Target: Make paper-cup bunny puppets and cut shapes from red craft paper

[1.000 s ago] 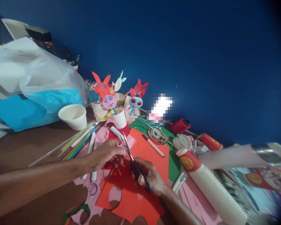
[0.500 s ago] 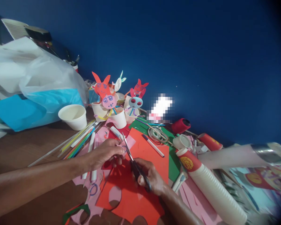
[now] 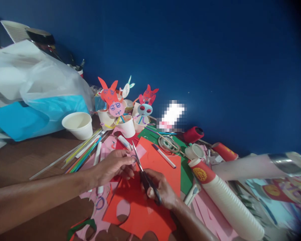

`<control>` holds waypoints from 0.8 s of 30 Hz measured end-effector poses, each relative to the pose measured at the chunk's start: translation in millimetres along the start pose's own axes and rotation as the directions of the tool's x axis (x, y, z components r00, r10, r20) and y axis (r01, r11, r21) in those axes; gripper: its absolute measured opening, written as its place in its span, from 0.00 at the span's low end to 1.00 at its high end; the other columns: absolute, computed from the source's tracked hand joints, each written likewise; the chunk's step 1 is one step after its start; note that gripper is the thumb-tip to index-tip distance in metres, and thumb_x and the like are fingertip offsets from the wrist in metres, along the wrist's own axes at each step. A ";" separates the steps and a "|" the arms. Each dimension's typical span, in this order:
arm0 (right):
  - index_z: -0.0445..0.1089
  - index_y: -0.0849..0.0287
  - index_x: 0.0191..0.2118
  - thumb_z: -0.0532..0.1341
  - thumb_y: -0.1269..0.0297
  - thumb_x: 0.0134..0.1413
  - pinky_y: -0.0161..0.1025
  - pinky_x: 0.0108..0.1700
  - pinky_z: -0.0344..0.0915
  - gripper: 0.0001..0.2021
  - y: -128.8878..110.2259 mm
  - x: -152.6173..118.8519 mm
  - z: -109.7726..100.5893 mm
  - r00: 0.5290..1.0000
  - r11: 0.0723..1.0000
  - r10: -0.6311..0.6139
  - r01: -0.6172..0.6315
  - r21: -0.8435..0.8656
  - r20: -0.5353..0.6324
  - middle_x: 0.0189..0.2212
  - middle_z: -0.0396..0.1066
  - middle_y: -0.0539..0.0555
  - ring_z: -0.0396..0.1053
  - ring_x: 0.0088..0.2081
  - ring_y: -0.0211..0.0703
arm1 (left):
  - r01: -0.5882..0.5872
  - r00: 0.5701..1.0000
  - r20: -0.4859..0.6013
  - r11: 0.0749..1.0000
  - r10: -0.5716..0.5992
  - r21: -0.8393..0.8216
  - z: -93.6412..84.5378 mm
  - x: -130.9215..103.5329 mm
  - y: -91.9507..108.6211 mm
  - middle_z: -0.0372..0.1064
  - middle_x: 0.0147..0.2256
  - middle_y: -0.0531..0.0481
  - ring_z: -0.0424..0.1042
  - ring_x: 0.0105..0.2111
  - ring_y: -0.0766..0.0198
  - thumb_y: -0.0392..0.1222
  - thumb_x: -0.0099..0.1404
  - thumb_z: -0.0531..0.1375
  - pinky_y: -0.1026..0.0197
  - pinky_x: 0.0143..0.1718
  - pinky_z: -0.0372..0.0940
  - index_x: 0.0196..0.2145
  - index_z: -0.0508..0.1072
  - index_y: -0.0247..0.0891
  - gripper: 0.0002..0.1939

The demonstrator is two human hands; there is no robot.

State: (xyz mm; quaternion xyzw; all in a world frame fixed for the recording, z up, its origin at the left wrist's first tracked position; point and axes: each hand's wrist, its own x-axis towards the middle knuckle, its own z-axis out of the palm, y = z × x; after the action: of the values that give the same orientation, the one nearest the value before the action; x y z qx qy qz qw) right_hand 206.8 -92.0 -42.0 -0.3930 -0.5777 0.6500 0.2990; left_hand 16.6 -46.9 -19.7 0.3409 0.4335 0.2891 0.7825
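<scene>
One pair of scissors (image 3: 145,180), black-handled, slim and silver-bladed

There are one pair of scissors (image 3: 145,181), one slip of pink paper (image 3: 141,151), one orange-red sheet (image 3: 150,214), one green sheet (image 3: 186,179), one utility knife (image 3: 191,194) and one dark-capped marker (image 3: 164,156) lying on the orange-red sheet. Paper faces (image 3: 117,109) number five: two red, one pink, one light blue and one white with mint ears, with three white paper cups (image 3: 127,128) plainly visible below them and one open cup (image 3: 77,126) farther left. One nested cup stack (image 3: 225,197) and one toppled red cup (image 3: 224,151) lie at right, while the drinking straws (image 3: 86,154) overlap too much to count.
</scene>
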 end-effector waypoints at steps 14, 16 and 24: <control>0.62 0.63 0.35 0.57 0.39 0.39 0.33 0.26 0.54 0.29 -10.4 -2.4 0.8 0.999 0.998 -0.009 0.012 -0.068 0.053 0.23 0.60 0.49 0.56 0.24 0.35 | -0.054 0.998 -0.037 0.992 0.059 0.117 -0.8 0.1 2.6 0.65 0.17 0.55 0.63 0.13 0.71 0.39 0.51 0.58 0.67 0.16 0.58 0.21 0.64 0.34 0.07; 0.62 0.63 0.34 0.57 0.39 0.38 0.32 0.26 0.54 0.28 -9.9 -1.9 0.9 0.999 0.997 -0.015 0.018 -0.073 0.043 0.23 0.60 0.49 0.56 0.23 0.35 | -0.052 0.998 -0.034 0.992 0.056 0.118 0.0 -0.7 3.3 0.66 0.17 0.55 0.63 0.13 0.71 0.39 0.50 0.59 0.67 0.16 0.58 0.21 0.64 0.34 0.07; 0.63 0.63 0.34 0.59 0.38 0.35 0.31 0.24 0.53 0.29 -5.7 -1.3 1.4 1.000 0.999 -0.004 0.005 -0.039 0.024 0.22 0.60 0.49 0.55 0.22 0.34 | -0.028 0.999 -0.034 0.992 0.033 0.127 -0.8 -1.1 4.6 0.65 0.15 0.56 0.62 0.13 0.72 0.39 0.50 0.59 0.68 0.15 0.58 0.22 0.64 0.34 0.07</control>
State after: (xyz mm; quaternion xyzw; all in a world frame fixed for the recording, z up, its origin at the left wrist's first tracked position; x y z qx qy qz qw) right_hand 205.9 -92.9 -36.1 -0.3896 -0.5946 0.6426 0.2860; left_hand 14.7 -44.8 -15.8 0.3912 0.4596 0.2789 0.7470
